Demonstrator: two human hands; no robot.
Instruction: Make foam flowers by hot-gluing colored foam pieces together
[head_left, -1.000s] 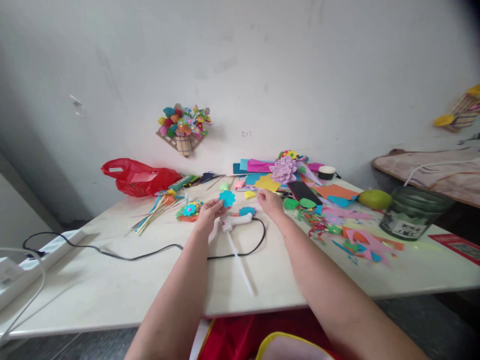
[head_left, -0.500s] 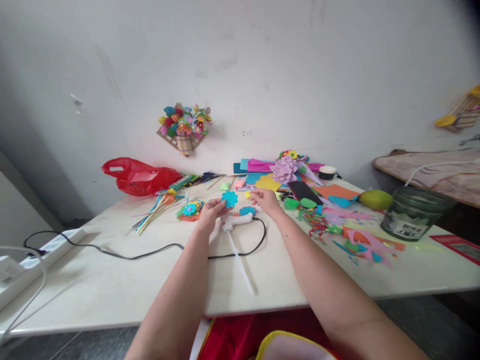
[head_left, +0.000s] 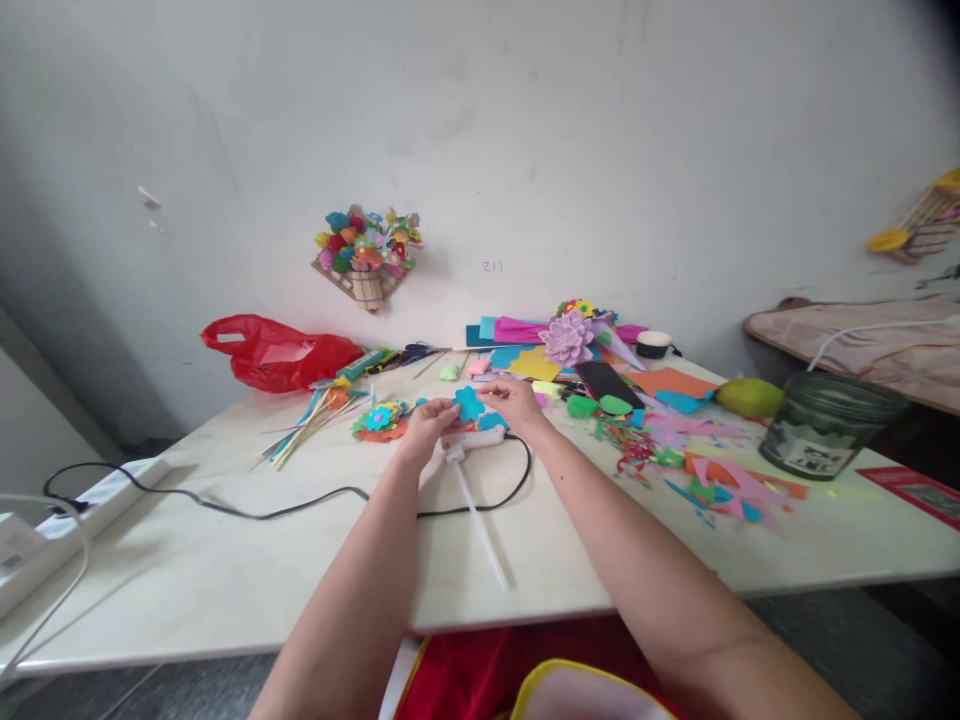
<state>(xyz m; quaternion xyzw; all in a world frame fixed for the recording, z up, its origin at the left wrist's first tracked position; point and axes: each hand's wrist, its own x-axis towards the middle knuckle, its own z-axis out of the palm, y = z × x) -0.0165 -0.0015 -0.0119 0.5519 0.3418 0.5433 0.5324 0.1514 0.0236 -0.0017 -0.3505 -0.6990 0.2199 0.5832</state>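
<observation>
A blue scalloped foam flower [head_left: 469,404] is held up above the table, pinched at its left edge by my left hand [head_left: 427,428]. My right hand [head_left: 517,405] has its fingertips pressed together right beside the flower's right edge. Whatever lies between those fingertips is too small or hidden to make out. Below both hands rests a white glue gun [head_left: 480,438] with a long clear glue stick [head_left: 484,535] sticking out toward me. Another blue foam piece [head_left: 493,421] lies behind the gun, partly covered. Left of my left hand sit layered foam flowers [head_left: 381,416].
The glue gun's black cord [head_left: 285,514] runs left to a power strip [head_left: 97,515]. Thin sticks [head_left: 304,435] and a red plastic bag [head_left: 281,355] lie at left. On the right are foam scraps [head_left: 739,490], a phone [head_left: 609,384] and a green glass jar [head_left: 814,430].
My right hand has moved left to the flower's edge, and the yellow bit seen at its fingertips no longer shows. The flower in my left hand has shifted slightly right.
</observation>
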